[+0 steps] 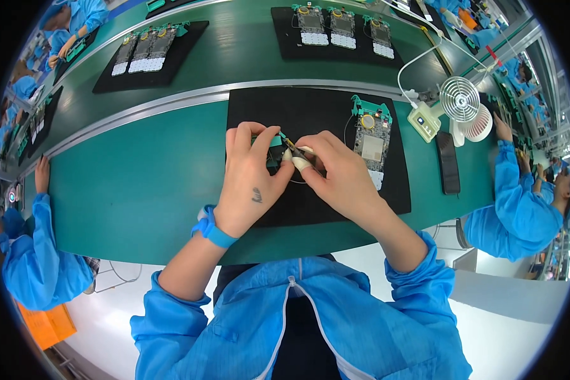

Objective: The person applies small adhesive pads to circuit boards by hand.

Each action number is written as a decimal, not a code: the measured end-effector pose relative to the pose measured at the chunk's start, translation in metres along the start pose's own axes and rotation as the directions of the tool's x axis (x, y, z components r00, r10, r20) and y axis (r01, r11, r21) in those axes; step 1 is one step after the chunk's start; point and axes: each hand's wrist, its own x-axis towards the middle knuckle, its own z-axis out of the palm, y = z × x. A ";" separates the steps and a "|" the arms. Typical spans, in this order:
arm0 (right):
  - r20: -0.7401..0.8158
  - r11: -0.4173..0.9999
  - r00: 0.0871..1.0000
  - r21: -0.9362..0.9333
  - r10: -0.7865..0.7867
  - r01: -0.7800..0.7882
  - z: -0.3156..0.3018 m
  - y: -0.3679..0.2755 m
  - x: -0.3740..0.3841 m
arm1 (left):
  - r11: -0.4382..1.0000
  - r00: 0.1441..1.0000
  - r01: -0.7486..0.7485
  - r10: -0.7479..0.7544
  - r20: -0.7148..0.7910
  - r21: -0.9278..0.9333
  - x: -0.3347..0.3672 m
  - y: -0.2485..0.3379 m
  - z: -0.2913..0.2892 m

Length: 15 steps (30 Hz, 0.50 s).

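My left hand [250, 174] is curled around a small green part [275, 142] over the black mat [310, 114]. My right hand [335, 171], wearing a white finger cot, pinches a thin tool [289, 144] whose tip meets that green part. A circuit board in a green frame [372, 136] lies on the mat just right of my right hand, untouched. A thin black wire [347, 130] curves across the mat beside the board. Much of the green part is hidden under my fingers.
A small white fan [460, 101] and a white box [424, 121] stand right of the mat, a dark phone [448, 163] beside them. Other black mats with boards [342, 28] sit on the far belt. Co-workers in blue sleeves sit at left [41, 183] and right [506, 164].
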 end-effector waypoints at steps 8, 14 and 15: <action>0.046 0.995 0.998 -0.081 -0.050 0.054 0.007 -0.007 0.012 | 0.977 0.991 0.085 -0.062 0.121 -0.195 -0.011 -0.002 -0.013; 0.207 0.958 0.978 0.281 -0.006 -0.054 0.000 0.011 0.013 | 0.949 0.989 0.137 -0.118 0.083 -0.285 -0.023 -0.007 -0.012; 0.206 0.958 0.978 0.280 -0.004 -0.055 0.000 0.014 0.014 | 0.952 0.991 0.132 -0.117 0.070 -0.275 -0.022 -0.007 -0.010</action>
